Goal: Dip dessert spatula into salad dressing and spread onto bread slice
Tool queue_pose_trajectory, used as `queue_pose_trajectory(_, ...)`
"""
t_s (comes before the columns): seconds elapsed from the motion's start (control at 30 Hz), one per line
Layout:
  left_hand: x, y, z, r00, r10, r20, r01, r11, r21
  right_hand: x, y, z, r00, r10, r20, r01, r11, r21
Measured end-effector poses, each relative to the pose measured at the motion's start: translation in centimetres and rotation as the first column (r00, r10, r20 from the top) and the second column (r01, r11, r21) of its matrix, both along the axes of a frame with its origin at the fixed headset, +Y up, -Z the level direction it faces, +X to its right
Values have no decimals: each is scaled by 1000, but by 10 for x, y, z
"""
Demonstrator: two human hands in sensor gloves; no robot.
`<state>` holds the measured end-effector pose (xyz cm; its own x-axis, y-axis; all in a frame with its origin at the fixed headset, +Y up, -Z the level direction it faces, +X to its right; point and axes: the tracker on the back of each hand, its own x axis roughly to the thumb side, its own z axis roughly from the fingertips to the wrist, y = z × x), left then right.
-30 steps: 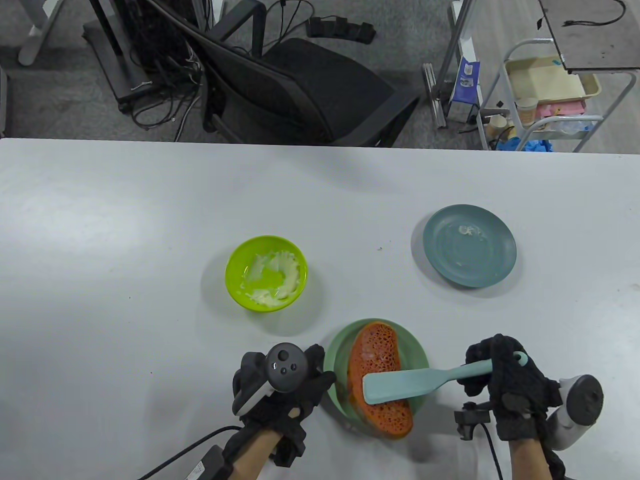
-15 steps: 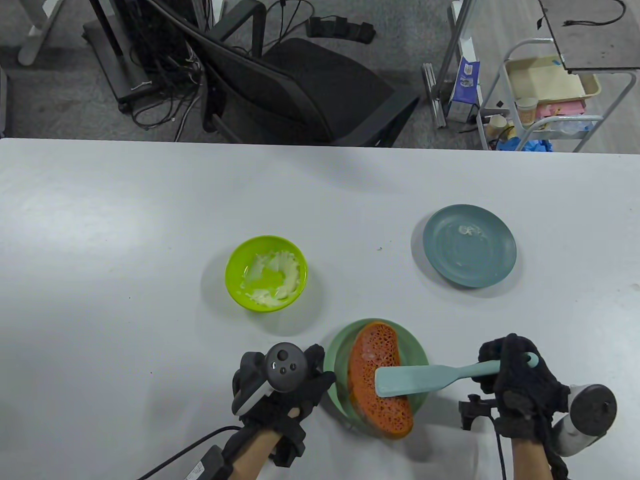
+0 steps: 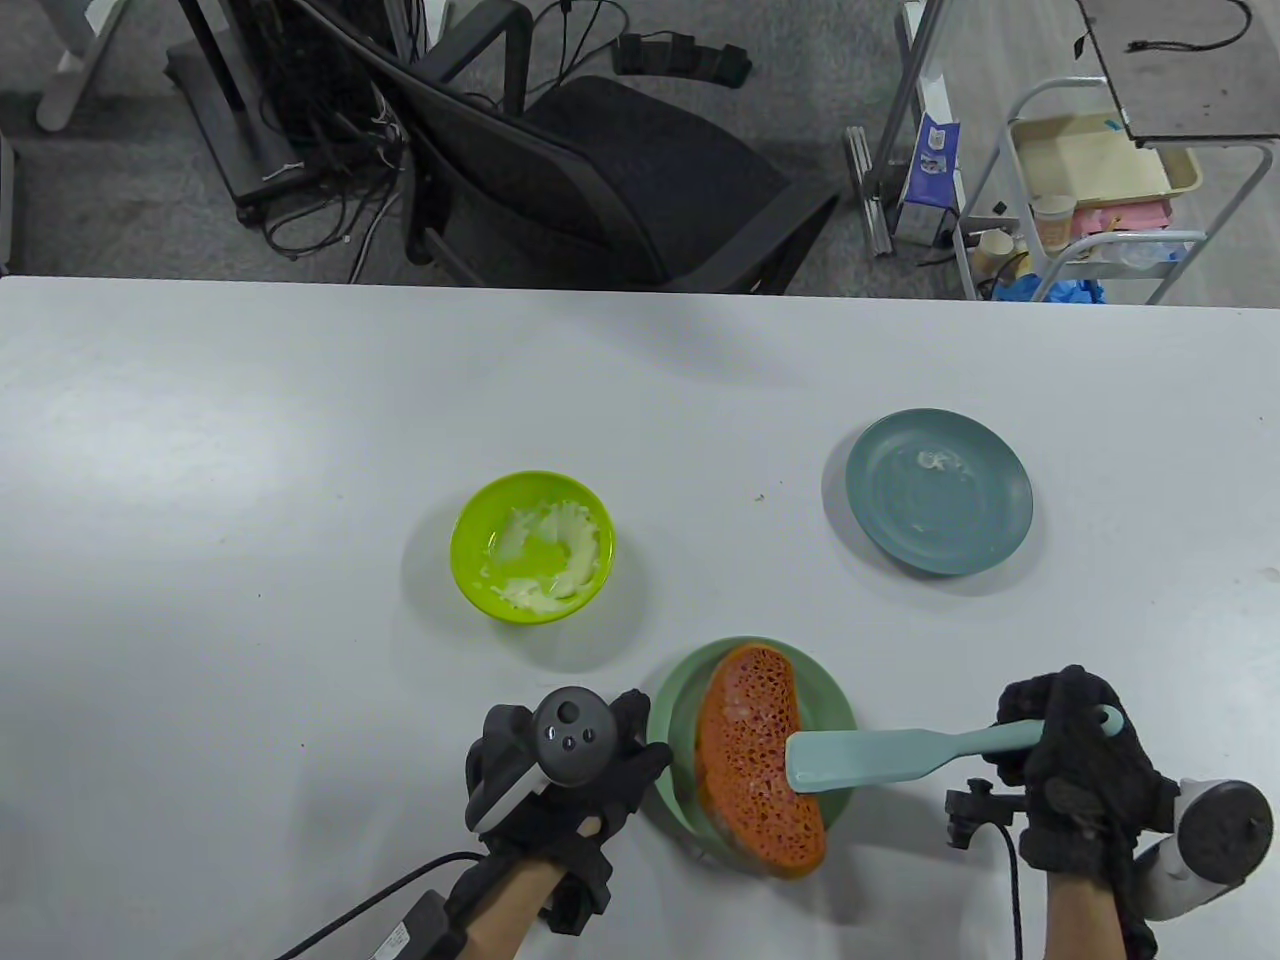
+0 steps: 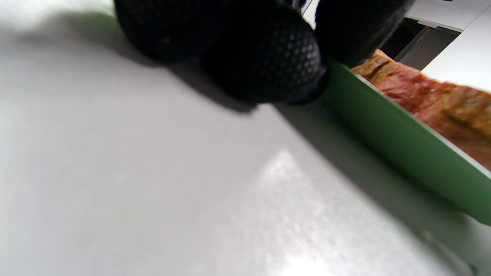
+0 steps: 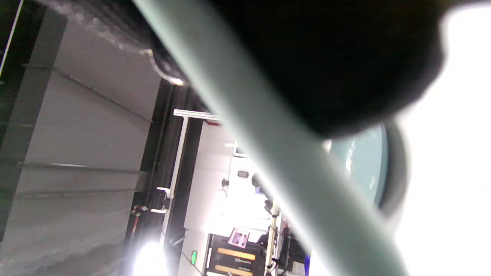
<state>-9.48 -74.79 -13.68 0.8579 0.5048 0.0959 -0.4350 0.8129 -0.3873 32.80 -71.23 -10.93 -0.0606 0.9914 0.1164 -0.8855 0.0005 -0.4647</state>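
- The lime-green bowl (image 3: 532, 547) sits furthest left of the dishes, well apart from my hands, with smears of pale salad dressing (image 3: 548, 560) round its inside.
- My left hand (image 3: 560, 780) rests on the white table (image 3: 250, 450) at the near edge, just left of the green plate (image 3: 670, 720). In the left wrist view my fingertips (image 4: 268, 57) press against the plate's rim (image 4: 402, 142) – fingers curled in, the plate steadied between them and the table.
- The orange-red bread slice (image 3: 755, 760) lies on that green plate, long side running near to far, its near end hanging over the rim. A faint pale patch shows on the far part of its top.
- The teal dessert spatula (image 3: 900, 755) lies almost level across the right side of the plate; its blade tip overlaps the bread's right edge, the rest of the blade reaching out past the rim to the right. Whether the blade touches the bread or hovers just above it, I cannot tell.
- My right hand (image 3: 1075, 770) is wrapped tight round the spatula's handle, to the right of the plate – the handle end pokes out past my knuckles. The right wrist view shows the handle (image 5: 268, 153) running diagonally under my dark glove.
- The blue-grey plate (image 3: 938, 492) lies far right, well apart from the rest, with a small white smear near its middle.
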Motion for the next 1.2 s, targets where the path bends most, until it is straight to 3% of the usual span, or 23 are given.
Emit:
queue_pose_trajectory(0.27,1,0,0,1000,-2,1,2,1000,2,-18,-14,-8,986,-99,-133,95,995,-37)
queue_pose_trajectory(0.57,1,-1,0,1000,0,1,0,1000,0,-39,-20,-13,972,-85,-220,73,995,-63)
queue_pose_trajectory(1.2,0,-1,0,1000,4,0,-4,1000,-6,-5,0,-1,1000,9,29,-10,999,35)
